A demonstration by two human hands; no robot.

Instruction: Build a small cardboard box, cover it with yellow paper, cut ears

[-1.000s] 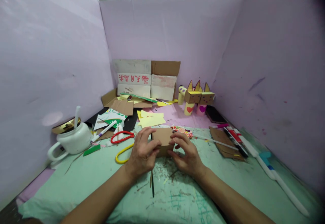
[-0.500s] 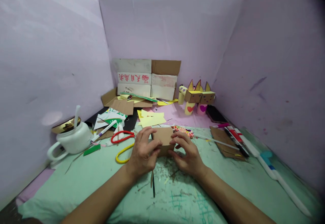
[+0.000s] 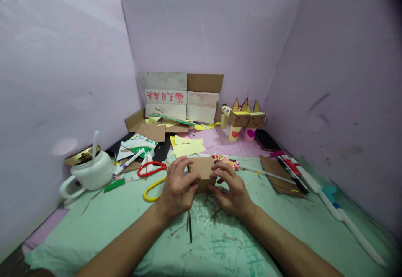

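A small brown cardboard box [image 3: 202, 168] sits on the green cloth between my two hands. My left hand [image 3: 179, 185] is closed on its left side, fingers over the top and thumb at the front edge. On the opposite side, my right hand [image 3: 232, 189] grips the box with curled fingers and thumb. Scissors with one red handle [image 3: 152, 169] and one yellow handle [image 3: 151, 192] lie left of my left hand, which partly covers them. Just behind my right hand is a colourful patterned piece [image 3: 226, 161]. Dark scraps [image 3: 190, 226] lie in front of the box.
A white mug-shaped pot [image 3: 92, 172] with a gold lid stands at left. Cut paper [image 3: 188, 146] and a flattened printed carton [image 3: 166, 97] are behind. Cat-faced cardboard figures [image 3: 239, 120] and a phone [image 3: 266, 140] stand or lie back right. Markers [image 3: 292, 166] lie along the right wall.
Both hands keep the same hold on the cardboard box. Only a very slight shift of the camera view shows.
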